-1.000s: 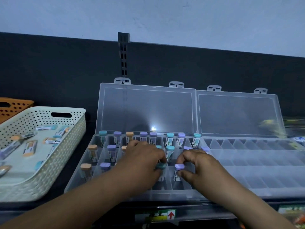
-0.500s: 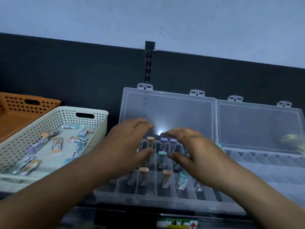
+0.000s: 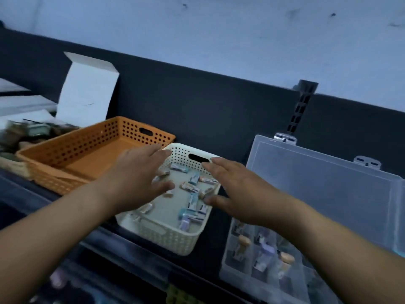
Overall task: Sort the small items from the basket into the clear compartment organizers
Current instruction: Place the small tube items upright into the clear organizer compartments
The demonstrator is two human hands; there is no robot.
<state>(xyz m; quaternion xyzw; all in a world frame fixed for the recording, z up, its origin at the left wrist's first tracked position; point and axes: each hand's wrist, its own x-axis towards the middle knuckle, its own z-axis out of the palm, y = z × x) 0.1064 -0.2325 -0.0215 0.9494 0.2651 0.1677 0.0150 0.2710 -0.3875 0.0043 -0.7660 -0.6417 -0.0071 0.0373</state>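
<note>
Entry: both hands are withdrawn from the clear plastic compartment organizer (image 3: 306, 194), where 2 tubes were being seated 1 second ago. They are now held over the cream perforated plastic basket (image 3: 171, 240).
Left hand (image 3: 140, 172), grip: fingers spread, nothing held.
Right hand (image 3: 238, 191), grip: fingers likewise extended, nothing held.
Small colour-capped tubes (image 3: 192, 201): scattered loose on the basket floor.
That placement is judged complete, and a fresh pickup is judged begun.

White basket (image 3: 173, 242) open-topped, reachable from above. Left hand (image 3: 135, 174) covers its 9 o'clock side, right hand (image 3: 238, 194) its 3 o'clock side; middle strip between them free. Orange basket (image 3: 65, 154) just beside at 10 o'clock. Raised organizer lid (image 3: 324, 194) blocks 3 o'clock.
</note>
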